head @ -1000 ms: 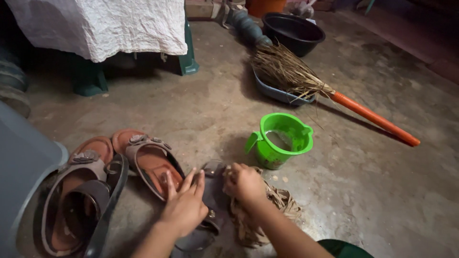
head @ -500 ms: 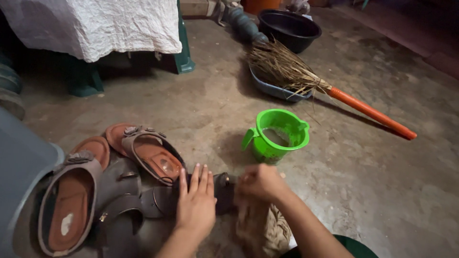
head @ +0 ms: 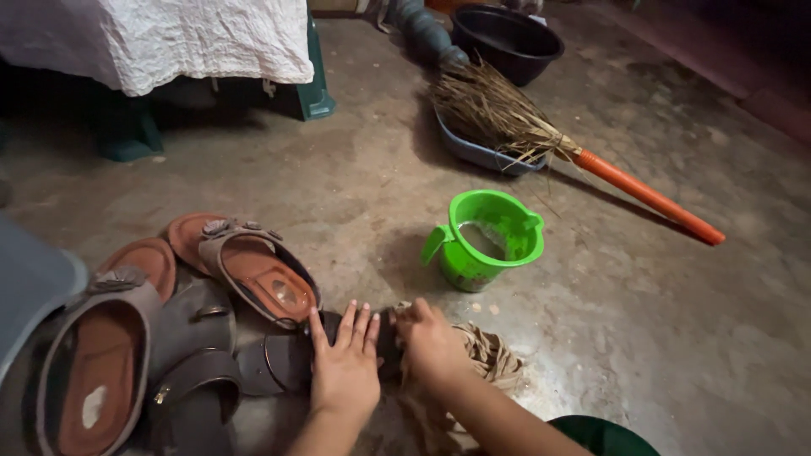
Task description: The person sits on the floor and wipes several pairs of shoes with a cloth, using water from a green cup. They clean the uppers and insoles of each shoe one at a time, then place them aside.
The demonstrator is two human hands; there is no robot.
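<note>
A rough, matt concrete floor [head: 355, 177], stained and dusty, carries a glossy, smooth green plastic jug [head: 486, 241] and a broom of dry, coarse straw bristles [head: 490, 114] on a smooth orange plastic handle [head: 646, 196]. The brown sandals [head: 253, 270] look like worn leather or rubber, with dull straps, small metal-looking buckles and a slightly shiny footbed, and the dark sandal [head: 279, 363] under the left hand [head: 345, 371] is matt. The right hand [head: 431, 342] presses a frayed, rough tan cloth rag [head: 490, 359]; a crinkled white cloth [head: 160, 38] hangs at top left near a smooth black plastic basin [head: 507, 42].
</note>
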